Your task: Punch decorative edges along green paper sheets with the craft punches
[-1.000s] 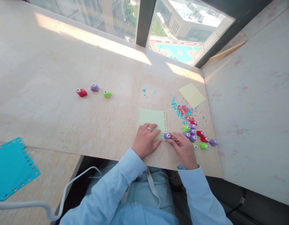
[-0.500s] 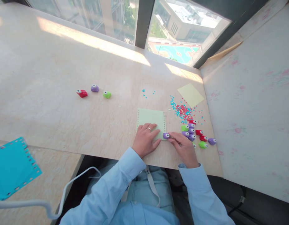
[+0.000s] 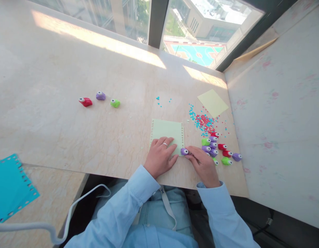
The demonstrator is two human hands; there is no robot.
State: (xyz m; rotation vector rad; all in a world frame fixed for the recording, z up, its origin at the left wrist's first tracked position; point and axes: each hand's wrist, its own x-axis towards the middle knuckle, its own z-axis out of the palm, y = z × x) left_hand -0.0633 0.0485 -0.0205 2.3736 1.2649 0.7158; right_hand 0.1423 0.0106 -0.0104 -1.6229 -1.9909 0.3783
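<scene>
A pale green sheet of paper lies in front of me, with rows of small punched holes down its left and right edges. My left hand rests on its lower part, fingers spread. At the sheet's lower right corner sits a small purple craft punch, right at the paper's edge. The fingers of my right hand are closed round the back of this punch. Part of the punch is hidden by those fingers.
Several red, purple and green punches cluster right of my right hand. Behind them lie red and blue paper bits and a yellow sheet. Three punches stand far left. A blue punched sheet and white cable are lower left.
The view has shifted slightly. Both hands, the green sheet and the purple punch keep about the same places relative to one another.
</scene>
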